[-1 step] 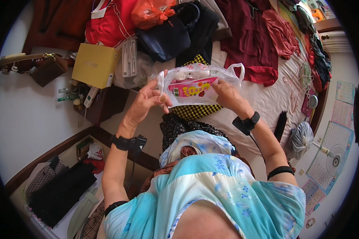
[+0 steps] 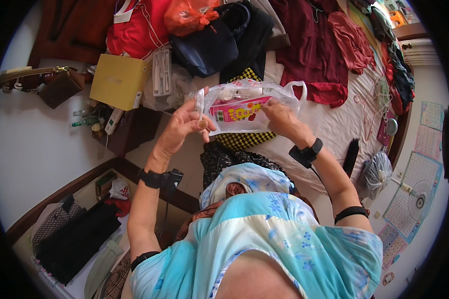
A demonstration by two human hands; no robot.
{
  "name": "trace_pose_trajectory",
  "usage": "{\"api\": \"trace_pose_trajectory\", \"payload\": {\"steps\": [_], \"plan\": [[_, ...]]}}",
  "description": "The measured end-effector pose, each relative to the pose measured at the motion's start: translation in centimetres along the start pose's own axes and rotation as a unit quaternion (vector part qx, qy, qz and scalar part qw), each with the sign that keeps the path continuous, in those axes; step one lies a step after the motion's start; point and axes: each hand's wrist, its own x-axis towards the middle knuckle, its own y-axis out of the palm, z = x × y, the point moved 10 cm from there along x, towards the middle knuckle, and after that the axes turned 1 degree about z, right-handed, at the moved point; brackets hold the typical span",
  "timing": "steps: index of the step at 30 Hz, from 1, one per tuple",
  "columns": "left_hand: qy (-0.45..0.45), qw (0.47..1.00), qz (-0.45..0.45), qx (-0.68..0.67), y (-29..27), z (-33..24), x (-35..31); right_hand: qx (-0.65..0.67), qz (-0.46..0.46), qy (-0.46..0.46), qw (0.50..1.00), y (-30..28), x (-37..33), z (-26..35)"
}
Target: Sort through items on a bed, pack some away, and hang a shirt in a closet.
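Flat pink-and-yellow printed box (image 2: 238, 110) in translucent white plastic bag (image 2: 237, 127); right hand (image 2: 283, 117) pinches box's right end, left hand (image 2: 183, 125) clamps bag's left rim; box likely light, stiffish, bag slippery; hold box edges

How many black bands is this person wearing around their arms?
4 visible: left wrist band, right wrist band, left upper-arm band and right upper-arm band. The blue-and-white fabric sleeves may hide more.
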Motion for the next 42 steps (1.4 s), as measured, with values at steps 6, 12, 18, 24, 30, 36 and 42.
{"api": "trace_pose_trajectory", "payload": {"steps": [6,12,18,24,30,36,42], "plan": [[0.0,1.0,0.0,-0.006,-0.1,-0.4,-0.5,0.092,-0.028,-0.067,0.993,1.0,4.8,3.7],[0.006,1.0,0.003,-0.013,-0.3,-0.4,-0.9,0.092,0.116,-0.046,0.988,6.9,7.5,3.4],[0.008,1.0,0.006,-0.002,-0.3,-0.6,-0.8,0.125,-0.056,-0.059,0.989,8.4,7.4,0.7],[0.008,1.0,-0.001,-0.001,-0.7,-0.9,-0.9,0.103,0.097,-0.078,0.987,9.2,4.7,3.5],[0.004,1.0,0.001,0.002,-0.2,-0.6,-1.1,0.1,0.162,-0.052,0.98,9.9,0.3,4.3],[-0.008,1.0,0.012,0.017,0.1,-0.4,-1.4,0.087,0.165,-0.062,0.98,9.4,-0.3,4.7],[-0.017,1.0,0.01,0.023,-0.2,0.2,-2.1,0.099,0.16,-0.048,0.981,8.2,-0.3,4.9]]}}
